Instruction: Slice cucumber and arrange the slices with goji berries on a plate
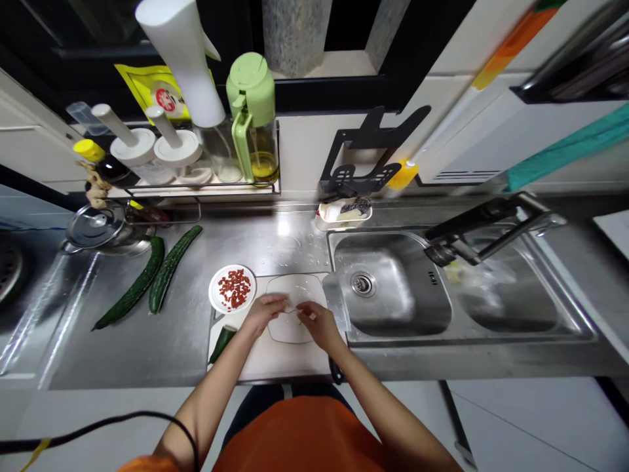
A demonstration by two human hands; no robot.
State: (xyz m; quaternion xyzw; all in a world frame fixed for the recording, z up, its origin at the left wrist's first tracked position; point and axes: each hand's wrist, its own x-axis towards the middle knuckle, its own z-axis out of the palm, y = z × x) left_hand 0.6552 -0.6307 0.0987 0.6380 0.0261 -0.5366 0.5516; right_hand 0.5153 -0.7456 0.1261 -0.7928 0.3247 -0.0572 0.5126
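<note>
My left hand point(268, 311) and my right hand point(315, 322) meet over a squarish white dish point(289, 333), both with fingers pinched together. Between their fingertips is a small whitish piece point(291, 309), too small to name surely. Under the dish lies a white cutting board point(255, 362). A cut piece of cucumber point(223, 342) rests on the board beside my left forearm. A round white plate point(213, 295) holding red chopped bits point(234, 288) stands beyond my left hand. To the right of my right hand lies a cleaver point(337, 300), its black handle partly hidden by my forearm.
Two whole cucumbers point(170, 269) lie on the steel counter at left, near a lidded pot point(98, 226). A double sink point(393, 288) with a dark faucet point(472, 233) is at right. Behind stand a rack of jars, a green-topped oil bottle point(255, 118) and a sponge holder point(344, 215).
</note>
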